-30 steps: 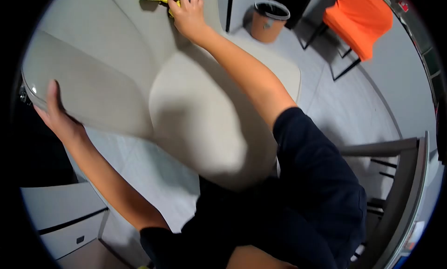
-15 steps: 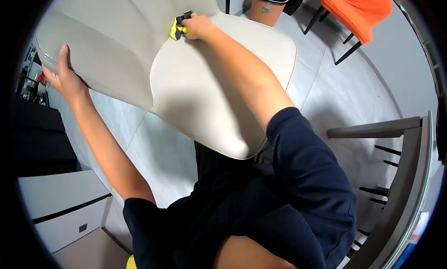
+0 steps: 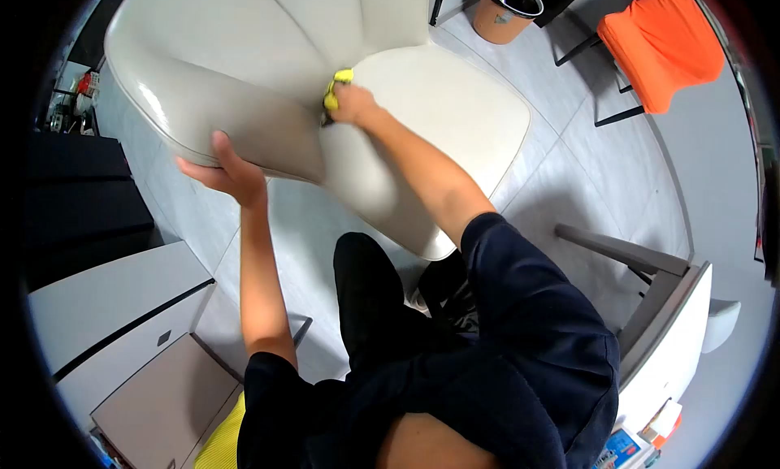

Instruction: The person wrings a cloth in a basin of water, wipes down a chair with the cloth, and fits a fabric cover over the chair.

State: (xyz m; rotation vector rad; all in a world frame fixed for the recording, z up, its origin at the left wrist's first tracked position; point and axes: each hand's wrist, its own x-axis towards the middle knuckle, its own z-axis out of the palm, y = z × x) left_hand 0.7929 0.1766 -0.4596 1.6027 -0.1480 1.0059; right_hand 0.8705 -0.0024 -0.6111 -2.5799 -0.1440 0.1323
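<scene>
A cream chair (image 3: 455, 103) with a padded seat and a tall curved backrest fills the upper middle. My left hand (image 3: 231, 172) grips the edge of the backrest, its thumb on the front face and its fingers round the rim. A yellow and dark cloth (image 3: 335, 91) lies against the crease where seat and backrest meet. My right hand (image 3: 356, 105) is closed on this cloth and presses it there; the fingers are partly blurred.
An orange chair (image 3: 666, 51) and a brown bin (image 3: 505, 16) with a black liner stand at the upper right. A grey-framed table (image 3: 666, 306) is at the right. White and beige cabinets (image 3: 122, 298) stand at the lower left, dark boxes (image 3: 81, 193) beyond them.
My right hand has moved the cloth from up on the backrest down along the crease towards my left hand. The view has shifted, and the chair and my left hand appear further right.
</scene>
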